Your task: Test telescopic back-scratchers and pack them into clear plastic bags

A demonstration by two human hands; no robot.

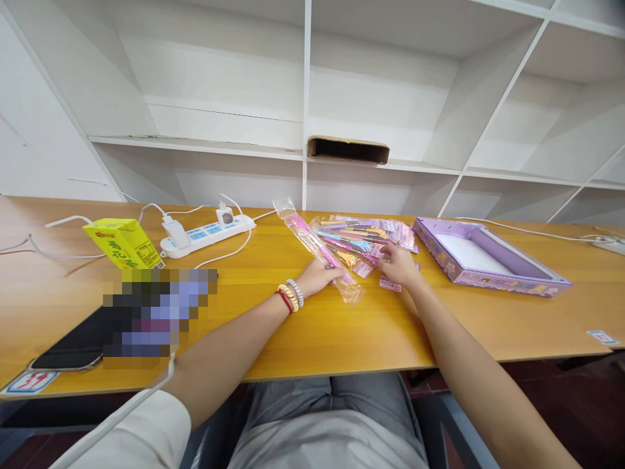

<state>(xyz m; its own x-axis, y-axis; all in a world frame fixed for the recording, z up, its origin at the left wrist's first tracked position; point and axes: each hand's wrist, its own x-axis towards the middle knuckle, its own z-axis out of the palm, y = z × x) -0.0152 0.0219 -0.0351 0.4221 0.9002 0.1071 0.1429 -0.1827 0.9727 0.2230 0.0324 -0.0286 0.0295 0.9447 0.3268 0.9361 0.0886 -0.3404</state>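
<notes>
My left hand (318,276), with bead bracelets at the wrist, grips a long clear packet holding a pink pen (315,244) that slants up to the left over the wooden table (342,332). My right hand (398,264) rests with curled fingers on the near edge of a pile of clear packets with coloured pens (366,240). Whether it holds one I cannot make out. A small pink label (389,284) lies just below that hand.
An open purple box (488,260) lies to the right of the pile. On the left are a yellow drink carton (124,244), a white power strip (208,234) with cables, and a dark phone (81,345). White shelves rise behind the table.
</notes>
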